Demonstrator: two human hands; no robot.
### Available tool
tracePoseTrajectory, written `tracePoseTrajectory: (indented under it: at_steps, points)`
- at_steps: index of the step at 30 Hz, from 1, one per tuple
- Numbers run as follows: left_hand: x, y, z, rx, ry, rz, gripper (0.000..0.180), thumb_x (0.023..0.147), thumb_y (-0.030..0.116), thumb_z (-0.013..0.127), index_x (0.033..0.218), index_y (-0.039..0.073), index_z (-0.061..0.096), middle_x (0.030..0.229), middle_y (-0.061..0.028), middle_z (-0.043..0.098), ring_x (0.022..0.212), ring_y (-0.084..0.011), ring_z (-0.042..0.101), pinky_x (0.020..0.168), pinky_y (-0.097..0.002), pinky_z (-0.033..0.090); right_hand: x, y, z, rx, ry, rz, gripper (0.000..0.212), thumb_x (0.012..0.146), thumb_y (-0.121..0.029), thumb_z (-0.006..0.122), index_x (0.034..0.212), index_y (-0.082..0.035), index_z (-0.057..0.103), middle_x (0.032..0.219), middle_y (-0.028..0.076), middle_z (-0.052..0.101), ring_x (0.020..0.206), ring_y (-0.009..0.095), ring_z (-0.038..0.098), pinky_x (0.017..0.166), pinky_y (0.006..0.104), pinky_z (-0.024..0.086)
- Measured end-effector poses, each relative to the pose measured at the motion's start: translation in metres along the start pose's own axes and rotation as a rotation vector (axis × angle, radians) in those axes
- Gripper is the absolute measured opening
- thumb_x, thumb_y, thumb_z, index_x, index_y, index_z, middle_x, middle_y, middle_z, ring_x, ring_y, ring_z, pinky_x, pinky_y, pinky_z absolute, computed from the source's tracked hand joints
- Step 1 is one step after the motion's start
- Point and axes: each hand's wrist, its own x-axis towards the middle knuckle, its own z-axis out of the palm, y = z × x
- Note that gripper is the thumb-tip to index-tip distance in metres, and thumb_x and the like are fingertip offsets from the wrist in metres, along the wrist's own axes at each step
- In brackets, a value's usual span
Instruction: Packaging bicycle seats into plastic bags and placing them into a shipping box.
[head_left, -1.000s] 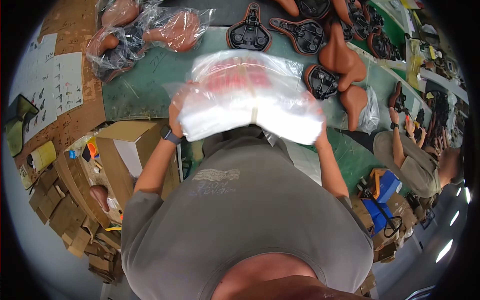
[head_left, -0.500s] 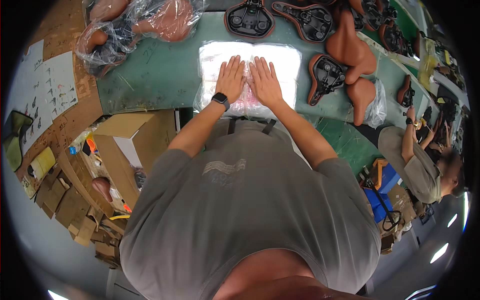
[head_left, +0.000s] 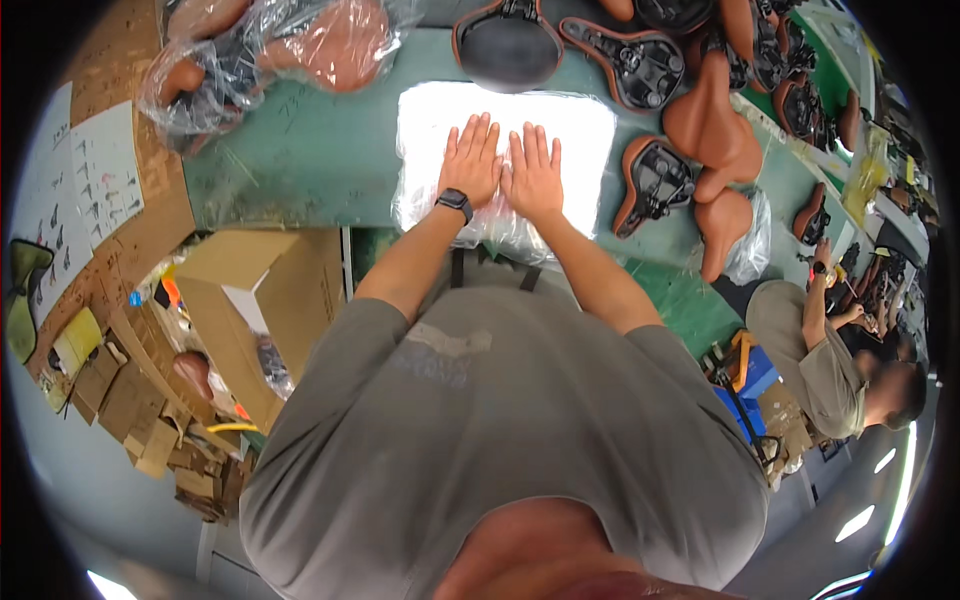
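Observation:
A stack of clear plastic bags (head_left: 582, 130), glaring white under the light, lies flat on the green table (head_left: 290, 150) before me. Both palms press on it, side by side. My left hand (head_left: 473, 163), with a dark watch on its wrist, has straight fingers pointing away from me. Close beside it, thumb almost touching, my right hand (head_left: 535, 178) lies flat too, fingers stretched out. Neither hand grips anything. Just beyond the bags, a bicycle saddle (head_left: 508, 45) rests with its dark side up.
Brown saddles wrapped in plastic (head_left: 335, 45) sit at the far left. To the right, several brown and black saddles (head_left: 655, 180) crowd the table. An open cardboard box (head_left: 265, 285) stands at the near left. A co-worker (head_left: 800, 320) is working at the far right.
The whole view has shifted slightly. Both hands remain flat on the bags, drawn a little nearer to me. The bags' surface now looks more evenly white.

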Motion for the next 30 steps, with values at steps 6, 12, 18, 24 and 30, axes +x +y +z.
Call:
tracePoseTrajectory:
  at_steps: [6, 12, 18, 24, 30]
  points:
    - [-0.042, -0.008, 0.002, -0.009, -0.064, 0.104, 0.068, 0.108, 0.038, 0.053, 0.170, 0.011, 0.044, 0.182, -0.0115, 0.032, 0.170, -0.0292, 0.024, 0.137, -0.0569, 0.014, -0.050, -0.010, 0.007, 0.067, -0.070, -0.102, 0.071, 0.103, -0.040, 0.060, 0.165, -0.007, 0.050, 0.177, 0.020, 0.038, 0.166, 0.041, 0.030, 0.134, 0.0668, 0.016]
    - [-0.010, -0.001, -0.012, -0.001, 0.074, 0.017, 0.068, 0.110, 0.038, 0.052, 0.170, 0.008, 0.042, 0.182, -0.0130, 0.031, 0.170, -0.0304, 0.024, 0.137, -0.0574, 0.013, -0.004, 0.000, -0.019, -0.011, -0.038, -0.112, 0.075, 0.106, -0.044, 0.057, 0.170, -0.008, 0.042, 0.179, 0.022, 0.032, 0.168, 0.042, 0.025, 0.135, 0.0646, 0.014]
    - [-0.048, -0.025, -0.033, -0.259, 0.142, 0.147, 0.061, 0.102, 0.017, 0.062, 0.160, 0.002, 0.052, 0.172, -0.0210, 0.044, 0.162, -0.0390, 0.036, 0.133, -0.0549, 0.028, -0.050, -0.011, -0.053, 0.134, -0.124, -0.088, 0.072, 0.099, -0.023, 0.072, 0.164, -0.004, 0.046, 0.174, 0.027, 0.036, 0.162, 0.047, 0.033, 0.130, 0.0634, 0.029]
    - [-0.091, -0.023, -0.077, -0.518, -0.079, -0.145, 0.035, 0.098, 0.013, 0.069, 0.131, 0.002, 0.071, 0.131, -0.0198, 0.073, 0.119, -0.0404, 0.070, 0.101, -0.0515, 0.057, -0.088, -0.036, -0.071, 0.545, -0.150, 0.291, 0.054, 0.095, -0.015, 0.078, 0.145, 0.001, 0.062, 0.138, 0.023, 0.069, 0.124, 0.042, 0.067, 0.103, 0.0497, 0.055]
    - [-0.092, -0.026, -0.026, -0.482, -0.171, -0.158, 0.025, 0.099, 0.030, 0.070, 0.101, 0.007, 0.079, 0.105, -0.0187, 0.079, 0.103, -0.0411, 0.074, 0.091, -0.0543, 0.058, -0.073, -0.083, -0.037, 0.254, -0.171, 0.163, 0.044, 0.100, -0.038, 0.076, 0.117, 0.001, 0.065, 0.111, 0.026, 0.077, 0.093, 0.044, 0.078, 0.081, 0.0524, 0.063]
